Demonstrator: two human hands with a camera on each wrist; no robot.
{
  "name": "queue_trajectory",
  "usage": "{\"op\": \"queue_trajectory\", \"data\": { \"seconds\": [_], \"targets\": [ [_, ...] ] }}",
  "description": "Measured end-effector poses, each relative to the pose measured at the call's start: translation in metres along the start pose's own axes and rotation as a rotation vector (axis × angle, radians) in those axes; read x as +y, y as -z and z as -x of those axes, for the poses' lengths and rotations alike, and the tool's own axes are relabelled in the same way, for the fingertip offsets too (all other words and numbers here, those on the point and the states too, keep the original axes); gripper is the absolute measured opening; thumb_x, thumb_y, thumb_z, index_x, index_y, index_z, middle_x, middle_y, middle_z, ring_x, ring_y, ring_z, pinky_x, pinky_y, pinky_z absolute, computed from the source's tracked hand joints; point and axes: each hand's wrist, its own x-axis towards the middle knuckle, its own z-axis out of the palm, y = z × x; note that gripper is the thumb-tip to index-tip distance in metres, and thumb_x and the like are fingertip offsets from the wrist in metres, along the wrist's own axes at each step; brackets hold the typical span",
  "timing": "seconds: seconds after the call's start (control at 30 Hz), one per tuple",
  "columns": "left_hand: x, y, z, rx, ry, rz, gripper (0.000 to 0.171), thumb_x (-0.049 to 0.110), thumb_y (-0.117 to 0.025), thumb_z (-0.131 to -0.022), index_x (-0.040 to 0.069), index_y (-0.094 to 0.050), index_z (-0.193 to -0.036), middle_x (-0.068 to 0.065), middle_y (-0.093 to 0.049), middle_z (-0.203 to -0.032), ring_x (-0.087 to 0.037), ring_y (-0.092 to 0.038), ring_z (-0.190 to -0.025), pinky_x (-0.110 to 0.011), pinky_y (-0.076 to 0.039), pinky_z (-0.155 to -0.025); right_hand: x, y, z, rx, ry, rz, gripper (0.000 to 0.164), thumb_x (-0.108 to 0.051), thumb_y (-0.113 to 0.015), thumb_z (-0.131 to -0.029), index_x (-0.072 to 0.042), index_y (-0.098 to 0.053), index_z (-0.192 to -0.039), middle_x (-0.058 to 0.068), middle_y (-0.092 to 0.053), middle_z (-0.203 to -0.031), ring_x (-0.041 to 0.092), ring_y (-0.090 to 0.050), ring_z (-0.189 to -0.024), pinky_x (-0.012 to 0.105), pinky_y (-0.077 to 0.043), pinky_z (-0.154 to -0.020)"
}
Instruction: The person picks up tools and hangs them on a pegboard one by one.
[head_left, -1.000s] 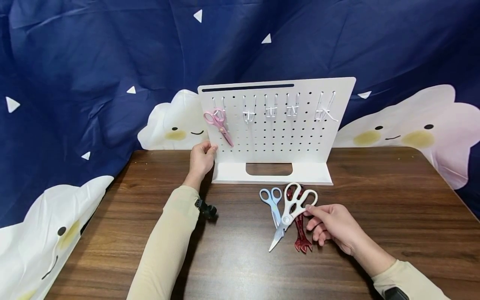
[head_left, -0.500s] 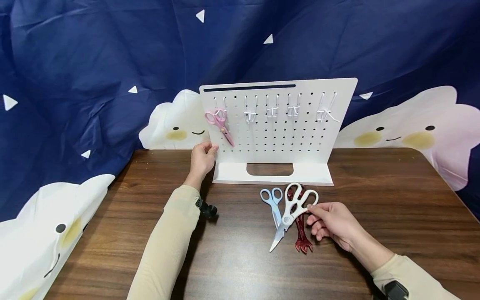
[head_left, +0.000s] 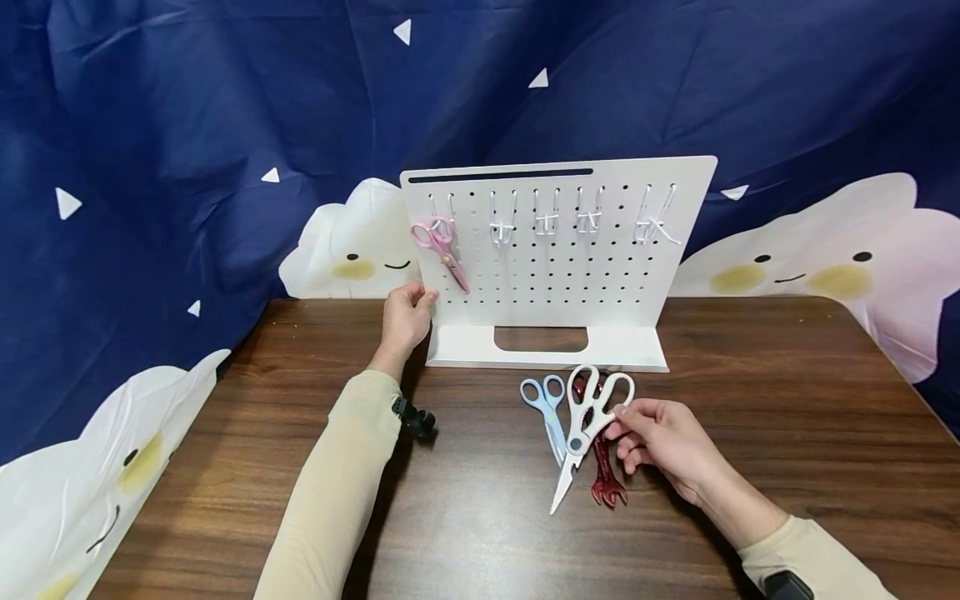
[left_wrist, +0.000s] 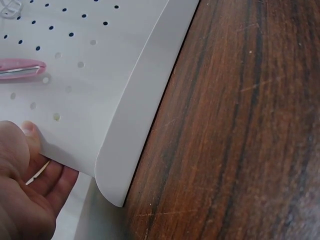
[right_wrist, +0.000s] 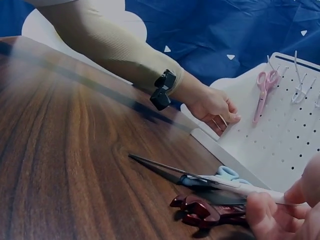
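My left hand [head_left: 406, 318] grips the left edge of a white pegboard [head_left: 480, 312], thumb on its front and fingers behind, as the left wrist view shows. With thumb and fingers, my right hand [head_left: 670, 443] pinches the right handle loop of white-handled scissors [head_left: 576, 444], whose blades point toward me. The right wrist view has these scissors raised over the table. Beneath or beside them lie light-blue scissors [head_left: 545, 402] and a dark red wrench-shaped tool [head_left: 606, 485], both partly covered. Pink scissors [head_left: 444, 245] hang from the leftmost hook of the board.
Several white wire hooks [head_left: 588, 222] line the upper part of the board. It stands on a brown wooden table [head_left: 480, 517] near the back edge. A dark blue cloth [head_left: 225, 100] with cloud faces hangs behind.
The white-handled scissors have turned slightly in my right hand, their tips swinging to the right and toward me. My left hand keeps its grip on the pegboard.
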Motion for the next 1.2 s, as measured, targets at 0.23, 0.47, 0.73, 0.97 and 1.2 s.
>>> {"op": "queue_trajectory", "data": {
  "seconds": [0.23,0.47,0.73,0.97,1.2],
  "targets": [
    [-0.001,0.001,0.002,0.007,-0.011,0.004,0.031,0.021,-0.066,-0.109,-0.004,-0.071,-0.091,-0.006,-0.060,-0.082,-0.024,-0.052,-0.086,-0.034,-0.040,-0.078,-0.005,-0.004,0.001,0.012,0.060,0.029,0.020,-0.007,-0.048,-0.114,0.009,-0.060,-0.113,0.005,-0.069,-0.092,0.011,-0.067,-0.071,0.032,-0.063,-0.065],
    [-0.002,0.001,0.001,0.015,-0.018,0.006,0.031,0.020,-0.067,-0.108,-0.003,-0.070,-0.088,-0.004,-0.059,-0.079,-0.024,-0.051,-0.084,-0.033,-0.039,-0.077,-0.009,-0.008,0.001,0.007,0.117,0.052,0.025,-0.004,-0.046,-0.113,0.018,-0.057,-0.119,0.010,-0.074,-0.094,0.014,-0.076,-0.079,0.034,-0.066,-0.077],
    [-0.001,0.001,0.001,0.011,-0.013,0.000,0.030,0.021,-0.067,-0.109,-0.003,-0.072,-0.092,-0.009,-0.065,-0.084,-0.024,-0.053,-0.087,-0.034,-0.041,-0.080,-0.015,-0.011,0.001,0.059,0.142,0.020,0.036,-0.005,-0.045,-0.114,0.024,-0.050,-0.134,0.013,-0.077,-0.099,0.013,-0.078,-0.083,0.033,-0.066,-0.081],
    [-0.001,0.000,0.000,0.010,-0.019,0.002,0.030,0.020,-0.066,-0.109,-0.005,-0.072,-0.093,-0.015,-0.068,-0.090,-0.026,-0.054,-0.089,-0.035,-0.042,-0.081,-0.025,-0.012,0.000,0.104,0.201,0.006,0.039,-0.006,-0.047,-0.114,0.027,-0.050,-0.136,0.007,-0.078,-0.095,0.012,-0.078,-0.082,0.032,-0.066,-0.081],
    [0.001,-0.001,0.000,0.005,-0.011,0.010,0.027,0.019,-0.065,-0.109,-0.004,-0.074,-0.098,-0.018,-0.073,-0.100,-0.026,-0.058,-0.095,-0.038,-0.045,-0.088,-0.032,-0.014,-0.001,0.106,0.252,-0.007,0.041,-0.008,-0.052,-0.113,0.027,-0.053,-0.136,-0.001,-0.080,-0.094,0.011,-0.079,-0.084,0.031,-0.065,-0.083]
  ]
}}
